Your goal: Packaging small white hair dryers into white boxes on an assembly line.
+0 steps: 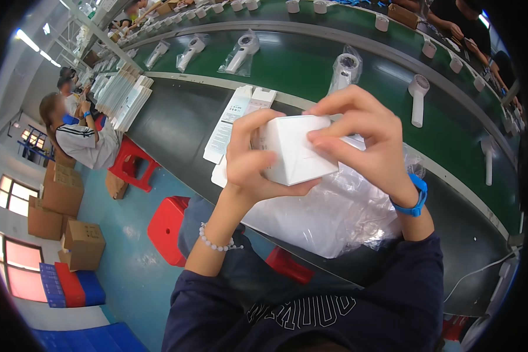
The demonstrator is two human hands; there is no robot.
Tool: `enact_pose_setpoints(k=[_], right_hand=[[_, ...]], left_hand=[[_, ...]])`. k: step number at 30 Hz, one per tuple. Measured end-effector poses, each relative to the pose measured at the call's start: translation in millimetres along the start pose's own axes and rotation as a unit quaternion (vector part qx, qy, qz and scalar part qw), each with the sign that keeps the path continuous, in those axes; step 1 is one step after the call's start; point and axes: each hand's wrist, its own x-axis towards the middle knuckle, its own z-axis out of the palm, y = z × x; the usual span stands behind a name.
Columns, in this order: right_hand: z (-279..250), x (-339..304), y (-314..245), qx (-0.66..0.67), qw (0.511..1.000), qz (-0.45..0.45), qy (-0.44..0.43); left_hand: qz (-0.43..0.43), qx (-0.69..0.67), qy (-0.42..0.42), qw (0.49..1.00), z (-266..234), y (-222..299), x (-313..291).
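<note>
holds the white box mid-scene in a curled left hand, pinching its end with the right hand. looks mostly folded; seems to leave flat boxes, farther left, unmade.

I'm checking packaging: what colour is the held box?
White; the box shows best in the head view.

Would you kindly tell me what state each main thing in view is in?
White cardboard box: held up, closure unclear
Left hand: gripping the box
Right hand: thumb and fingers on the box
White printed flat cartons: lying on the dark table
Clear plastic bags: heaped, crumpled
Three white handheld fans, left on the green conveyor belt: bagged
</note>
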Motion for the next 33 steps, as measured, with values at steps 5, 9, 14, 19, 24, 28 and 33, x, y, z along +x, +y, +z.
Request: enact_pose_setpoints(k=[5, 9, 14, 19, 24, 28, 33], right_hand=[[4.6, 0.8, -11.8, 0.181, 0.965, 0.186, 0.035], [9.3, -5.9, -12.1, 0.003, 0.991, 0.131, 0.031], [7.4, -6.1, -15.7, -0.102, 0.991, 0.081, 0.032], [9.7, -1.5, -17.2, -0.064, 0.998, 0.005, -0.024], [-1.6, 22.0, 26.2, -0.102, 0.994, 0.028, -0.025], [-5.7, 82.1, 84.5, -0.217, 0.967, -0.023, 0.131], [50.4, 67.7, 190.2, -0.457, 0.88, -0.11, 0.062]], left_hand=[[-0.007, 0.003, -0.045, 0.999, -4.0, 8.2, 5.9], [-0.004, 0.017, -0.057, 0.998, -1.3, 5.0, 5.2], [-0.008, 0.023, -0.071, 0.997, -2.3, 2.6, 4.7], [-0.019, 0.014, -0.054, 0.998, -12.7, -10.2, 1.0], [-0.118, 0.164, -0.177, 0.963, -33.1, -22.6, 10.0], [-0.286, 0.361, -0.332, 0.823, -71.6, -50.2, -18.7], [-0.504, 0.442, -0.433, 0.602, -66.8, -82.2, -60.9]])
